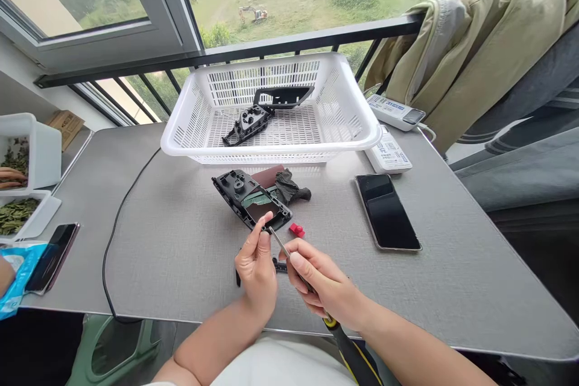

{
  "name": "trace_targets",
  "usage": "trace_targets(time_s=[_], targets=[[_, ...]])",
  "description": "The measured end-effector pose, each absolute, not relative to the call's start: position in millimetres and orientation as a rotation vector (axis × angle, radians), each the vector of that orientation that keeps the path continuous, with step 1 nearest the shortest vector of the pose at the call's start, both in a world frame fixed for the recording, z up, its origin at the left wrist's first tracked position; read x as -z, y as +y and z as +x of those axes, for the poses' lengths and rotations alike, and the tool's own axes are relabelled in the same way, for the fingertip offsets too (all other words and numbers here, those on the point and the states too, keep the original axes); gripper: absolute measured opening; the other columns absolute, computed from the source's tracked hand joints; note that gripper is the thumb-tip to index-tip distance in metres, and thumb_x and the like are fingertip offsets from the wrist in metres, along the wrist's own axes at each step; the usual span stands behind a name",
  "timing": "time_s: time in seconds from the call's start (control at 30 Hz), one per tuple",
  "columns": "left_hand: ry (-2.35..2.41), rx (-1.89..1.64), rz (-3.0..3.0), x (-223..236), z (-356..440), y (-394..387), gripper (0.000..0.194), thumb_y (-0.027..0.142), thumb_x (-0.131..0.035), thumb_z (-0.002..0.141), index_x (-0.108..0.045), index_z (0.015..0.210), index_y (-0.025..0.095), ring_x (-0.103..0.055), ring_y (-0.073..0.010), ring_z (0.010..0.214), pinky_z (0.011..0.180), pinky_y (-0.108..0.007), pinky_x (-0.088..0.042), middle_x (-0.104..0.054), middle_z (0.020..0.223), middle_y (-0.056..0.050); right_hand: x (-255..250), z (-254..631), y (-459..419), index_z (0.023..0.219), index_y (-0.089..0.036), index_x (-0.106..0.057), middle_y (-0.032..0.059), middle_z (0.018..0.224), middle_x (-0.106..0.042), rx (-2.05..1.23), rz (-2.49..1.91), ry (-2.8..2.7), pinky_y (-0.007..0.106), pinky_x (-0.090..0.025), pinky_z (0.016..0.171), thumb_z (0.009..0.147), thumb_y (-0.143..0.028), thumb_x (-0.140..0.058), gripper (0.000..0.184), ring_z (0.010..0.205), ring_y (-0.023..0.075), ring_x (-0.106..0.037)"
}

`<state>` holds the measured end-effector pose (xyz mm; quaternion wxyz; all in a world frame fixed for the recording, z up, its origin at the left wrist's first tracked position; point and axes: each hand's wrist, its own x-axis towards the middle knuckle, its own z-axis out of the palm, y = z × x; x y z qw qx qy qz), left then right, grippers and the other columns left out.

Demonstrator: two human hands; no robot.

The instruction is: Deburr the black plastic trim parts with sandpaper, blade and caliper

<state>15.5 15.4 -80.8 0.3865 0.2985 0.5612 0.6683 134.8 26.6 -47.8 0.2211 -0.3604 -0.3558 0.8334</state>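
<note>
The left hand point(256, 271) is curled at the near edge of the grey tabletop point(181, 271), thumb and forefinger raised and close together, almost touching the tip of the screwdriver; a small black plastic piece point(280, 265) shows beside the palm, but whether the hand grips it cannot be told. The right hand point(320, 280) is closed firmly around a screwdriver point(332, 313) with a black-and-yellow handle and a slim steel shaft, its tip pointing far and left toward the other hand. Just far of the hands lies a black moulded plastic housing point(249, 199), tilted across the tabletop with a green patch inside it. Touching its far side are a brown sheet of abrasive paper point(266, 175) and a crumpled dark grey cloth point(289, 187), while a small red plastic part point(297, 230) sits just to its right. Farther off stands a white perforated plastic basket point(271, 151) holding two black moulded plastic panels point(248, 123). To the right lies a black smartphone point(386, 211), with a white electrical power strip point(388, 149) beside the basket. A thin black cable point(113, 241) curves across the left side of the tabletop, near a white plastic tub of dried green leaves point(45, 154)
</note>
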Motion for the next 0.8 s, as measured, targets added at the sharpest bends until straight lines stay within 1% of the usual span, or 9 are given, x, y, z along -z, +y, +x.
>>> trace_targets(time_s=[0.1, 0.13, 0.17, 0.27, 0.33, 0.5, 0.6, 0.67, 0.8], targets=[[1.461, -1.687, 0.729, 77.9, 14.3, 17.3, 0.034, 0.046, -0.062, 0.084, -0.072, 0.107, 0.023, -0.068, -0.0177, 0.087, 0.074, -0.027, -0.054, -0.074, 0.106, -0.006, 46.4, 135.8, 25.8, 0.092, -0.022, -0.044, -0.0135, 0.056, -0.039, -2.337, -0.992, -1.011, 0.012, -0.017, 0.031, 0.078, -0.072, -0.054, 0.053, 0.035, 0.0, -0.017], [1.458, -1.691, 0.713, 77.3, 14.0, 17.8, 0.034, 0.046, -0.062, 0.084, -0.072, 0.107, 0.023, -0.068, -0.0175, 0.085, 0.072, -0.027, -0.054, -0.074, 0.104, -0.005, 46.1, 135.9, 25.8, 0.092, -0.022, -0.044, -0.0134, 0.056, -0.039, -2.334, -0.991, -1.004, 0.012, -0.017, 0.031, 0.078, -0.072, -0.055, 0.053, 0.035, -0.0001, -0.017], [1.445, -1.705, 0.699, 77.0, 13.9, 18.3, 0.034, 0.047, -0.063, 0.084, -0.073, 0.107, 0.024, -0.068, -0.0177, 0.087, 0.074, -0.027, -0.054, -0.074, 0.103, -0.005, 46.0, 135.8, 25.8, 0.092, -0.022, -0.044, -0.0134, 0.056, -0.039, -2.322, -0.99, -0.993, 0.012, -0.018, 0.031, 0.078, -0.072, -0.055, 0.053, 0.035, -0.0001, -0.017], [1.37, -1.759, 0.673, 77.3, 14.8, 19.2, 0.028, 0.045, -0.065, 0.083, -0.074, 0.102, 0.026, -0.066, -0.0184, 0.101, 0.089, -0.029, -0.05, -0.074, 0.105, -0.003, 46.9, 135.2, 26.7, 0.093, -0.022, -0.044, -0.0132, 0.056, -0.039, -2.271, -0.988, -0.969, 0.012, -0.021, 0.031, 0.078, -0.071, -0.055, 0.052, 0.035, 0.0001, -0.019], [1.341, -1.766, 0.656, 77.3, 15.6, 20.4, 0.024, 0.042, -0.066, 0.083, -0.074, 0.098, 0.026, -0.066, -0.0171, 0.1, 0.091, -0.028, -0.049, -0.074, 0.103, -0.003, 47.7, 135.5, 27.9, 0.093, -0.022, -0.044, -0.0131, 0.055, -0.04, -2.255, -0.983, -0.972, 0.012, -0.02, 0.031, 0.078, -0.07, -0.056, 0.052, 0.034, 0.0001, -0.019], [1.342, -1.836, 0.562, 74.7, 15.9, 28.0, 0.022, 0.038, -0.079, 0.07, -0.073, 0.084, 0.023, -0.064, -0.0107, 0.075, 0.071, -0.021, -0.051, -0.072, 0.083, 0.0, 49.1, 141.6, 33.6, 0.094, -0.022, -0.047, -0.0128, 0.054, -0.039, -2.172, -0.992, -0.963, 0.013, -0.018, 0.029, 0.079, -0.067, -0.057, 0.049, 0.034, 0.0003, -0.017], [1.347, -1.872, 0.48, 73.0, 16.1, 31.2, 0.025, 0.037, -0.082, 0.065, -0.069, 0.078, 0.021, -0.061, -0.0086, 0.07, 0.061, -0.018, -0.05, -0.067, 0.078, 0.002, 50.3, 145.5, 38.3, 0.094, -0.021, -0.049, -0.0121, 0.054, -0.04, -2.165, -0.979, -0.957, 0.013, -0.019, 0.027, 0.079, -0.067, -0.058, 0.048, 0.032, 0.0005, -0.018], [1.322, -1.869, 0.456, 72.0, 16.7, 30.9, 0.026, 0.036, -0.082, 0.066, -0.066, 0.08, 0.022, -0.06, -0.0078, 0.071, 0.061, -0.016, -0.05, -0.064, 0.08, 0.002, 49.9, 146.7, 40.8, 0.094, -0.021, -0.05, -0.012, 0.054, -0.04, -2.179, -0.97, -0.95, 0.013, -0.02, 0.026, 0.079, -0.066, -0.059, 0.047, 0.031, 0.0007, -0.019], [1.224, -1.856, 0.475, 70.3, 18.1, 28.5, 0.032, 0.032, -0.081, 0.068, -0.059, 0.089, 0.025, -0.058, -0.0069, 0.074, 0.067, -0.018, -0.052, -0.058, 0.088, 0.004, 45.7, 147.0, 43.4, 0.092, -0.021, -0.049, -0.0121, 0.053, -0.041, -2.247, -0.939, -0.912, 0.012, -0.023, 0.025, 0.08, -0.062, -0.061, 0.044, 0.032, 0.0004, -0.019]])
